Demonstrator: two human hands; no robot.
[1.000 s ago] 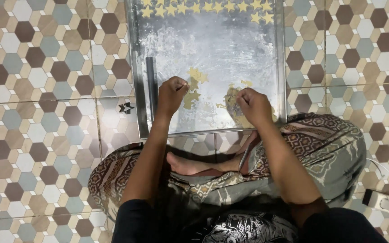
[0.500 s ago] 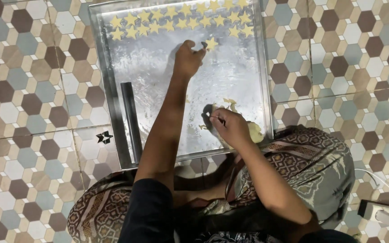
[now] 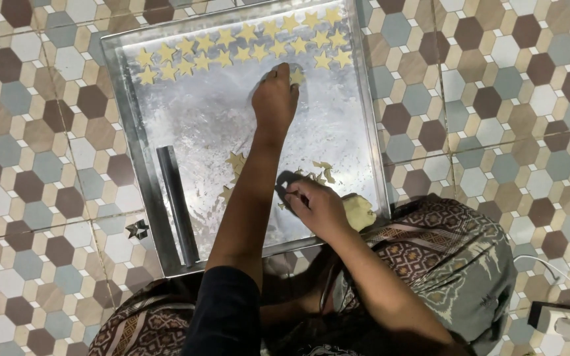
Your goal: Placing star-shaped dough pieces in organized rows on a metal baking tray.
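The left hand presses fingertips together on a star-shaped dough piece at 12 o'clock of the metal tray. The right hand has its grip closed on a small dark cutter at 6 o'clock.

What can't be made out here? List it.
Head view only:
- Star under left hand: fingers cover most of it.
- Dough: right hand hides its near side.
- What the right hand grips: too dark to tell.
- Tray: far edge cut by frame top.

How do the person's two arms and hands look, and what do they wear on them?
Both hands are bare: left hand, right hand. No gloves, rings or watch are visible. The left arm has a dark sleeve ending near the elbow. The right forearm is uncovered.
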